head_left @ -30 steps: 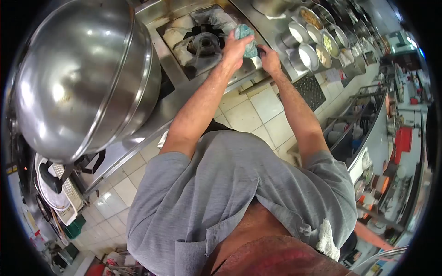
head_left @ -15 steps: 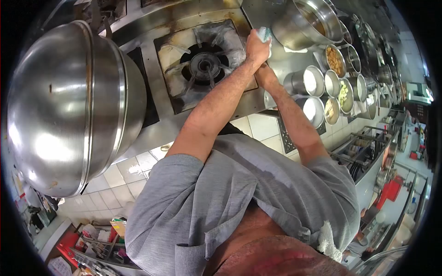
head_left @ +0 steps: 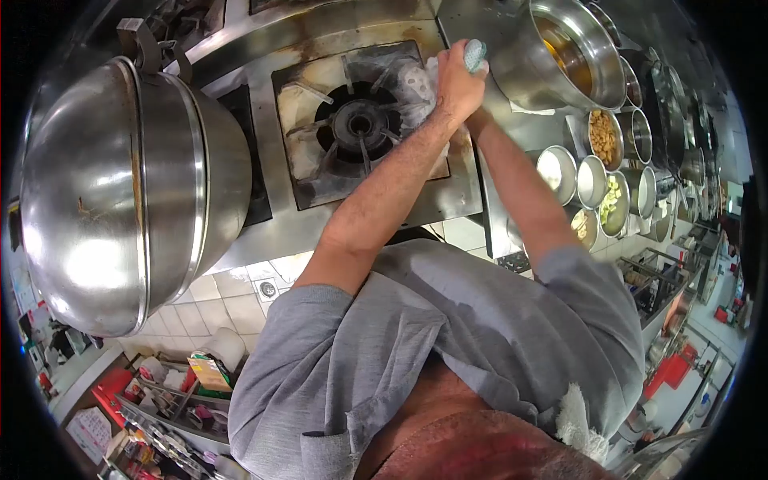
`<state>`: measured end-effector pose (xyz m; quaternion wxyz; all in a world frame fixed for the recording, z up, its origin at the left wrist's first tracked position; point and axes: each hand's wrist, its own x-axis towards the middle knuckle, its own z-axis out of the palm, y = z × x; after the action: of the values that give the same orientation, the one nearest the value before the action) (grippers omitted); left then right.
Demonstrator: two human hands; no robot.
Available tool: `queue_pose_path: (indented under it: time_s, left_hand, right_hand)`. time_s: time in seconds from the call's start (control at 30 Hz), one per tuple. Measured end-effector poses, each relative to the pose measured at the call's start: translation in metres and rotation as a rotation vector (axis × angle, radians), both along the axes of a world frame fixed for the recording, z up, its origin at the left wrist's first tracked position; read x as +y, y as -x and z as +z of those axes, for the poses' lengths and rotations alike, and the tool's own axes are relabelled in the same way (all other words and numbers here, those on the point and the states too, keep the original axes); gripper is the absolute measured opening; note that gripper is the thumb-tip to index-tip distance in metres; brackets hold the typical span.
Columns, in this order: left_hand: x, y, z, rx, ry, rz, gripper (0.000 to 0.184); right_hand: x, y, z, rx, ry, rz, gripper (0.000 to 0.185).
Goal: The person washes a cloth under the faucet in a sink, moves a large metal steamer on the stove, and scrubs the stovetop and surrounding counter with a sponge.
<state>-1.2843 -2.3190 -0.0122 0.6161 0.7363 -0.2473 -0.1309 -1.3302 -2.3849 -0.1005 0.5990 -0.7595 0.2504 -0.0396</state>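
My left hand [head_left: 462, 84] is closed around a green and white cloth [head_left: 474, 55], which pokes out past its fingers at the right edge of the stove. Just behind and below it is my right hand [head_left: 480, 120]; its fingers are hidden by the left hand, and what it holds cannot be seen. Both hands are close together between the burner [head_left: 359, 122] and a large steel pot [head_left: 560, 68] with amber liquid inside. White material or smears show on the stove beside the left wrist.
A large steel dome [head_left: 88, 200] stands on the left. To the right are several steel containers, one with brown pieces [head_left: 602, 138] and one with pale green pieces [head_left: 612, 200]. Shelving [head_left: 176, 412] stands low at the left, above a tiled floor [head_left: 212, 312].
The view has shifted toward the burner and pots. Both hands have moved right across the stove edge and come together. The dark handle seen earlier in the right hand is now hidden.
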Motion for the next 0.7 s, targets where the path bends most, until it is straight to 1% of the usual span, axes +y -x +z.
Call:
queue_pose_path:
  time_s: [0.1, 0.13, 0.2, 0.23, 0.27, 0.3, 0.33, 0.37, 0.4, 0.43, 0.47, 0.5, 0.53, 0.6, 0.63, 0.7]
  left_hand:
    - [0.005, -0.005, 0.01, -0.083, 0.067, 0.069, 0.055]
    - [0.008, -0.006, 0.011, -0.078, 0.062, 0.068, 0.055]
    - [0.012, -0.013, 0.019, -0.043, 0.138, 0.085, 0.051]
    - [0.01, -0.018, 0.011, -0.001, 0.141, 0.073, 0.05]
    - [0.011, -0.017, 0.006, -0.003, 0.145, 0.074, 0.05]
    - [0.013, -0.015, 0.002, 0.005, 0.139, 0.068, 0.049]
    - [0.014, -0.012, 0.0, 0.015, 0.136, 0.064, 0.048]
    - [0.018, -0.005, 0.001, 0.009, 0.095, 0.066, 0.049]
    - [0.016, -0.004, 0.0, 0.009, 0.1, 0.071, 0.049]
    - [0.013, -0.001, -0.002, -0.01, 0.025, 0.039, 0.048]
    - [0.009, -0.001, -0.003, -0.032, -0.05, 0.006, 0.048]
    - [0.0, -0.008, -0.005, -0.005, -0.023, -0.02, 0.043]
    - [-0.009, -0.016, -0.003, -0.004, -0.022, -0.02, 0.043]
    - [-0.027, -0.032, 0.009, -0.022, 0.062, 0.058, 0.039]
    - [-0.032, -0.039, 0.017, 0.024, 0.07, 0.033, 0.037]
    - [-0.034, -0.038, 0.027, 0.003, 0.053, 0.052, 0.038]
  right_hand:
    - [-0.015, -0.033, 0.0, -0.005, 0.103, 0.051, 0.031]
    - [-0.018, -0.037, -0.002, -0.003, 0.113, 0.059, 0.031]
    - [-0.019, -0.034, -0.006, -0.01, 0.096, 0.069, 0.031]
    - [-0.02, -0.029, -0.021, -0.015, 0.1, 0.099, 0.03]
    - [-0.021, -0.014, -0.045, -0.022, 0.158, 0.173, 0.03]
    - [-0.001, 0.02, -0.007, 0.221, 0.876, 0.391, 0.036]
    - [0.004, 0.048, -0.023, 0.223, 0.882, 0.391, 0.036]
    - [0.003, 0.079, -0.062, 0.096, 0.988, 0.315, 0.035]
    - [0.001, 0.091, -0.084, -0.037, 1.088, 0.239, 0.034]
    - [-0.001, 0.076, -0.068, -0.039, 1.09, 0.246, 0.034]
    - [-0.001, 0.046, -0.034, -0.024, 0.603, 0.151, 0.033]
    - [-0.001, 0.026, -0.013, -0.002, 0.113, 0.053, 0.034]
    - [-0.004, 0.016, -0.01, -0.001, 0.115, 0.053, 0.034]
    - [-0.015, -0.002, -0.005, -0.03, 0.07, 0.04, 0.035]
    - [-0.018, -0.01, -0.004, -0.048, 0.043, 0.03, 0.035]
    - [-0.021, -0.018, -0.003, -0.088, -0.013, 0.007, 0.037]
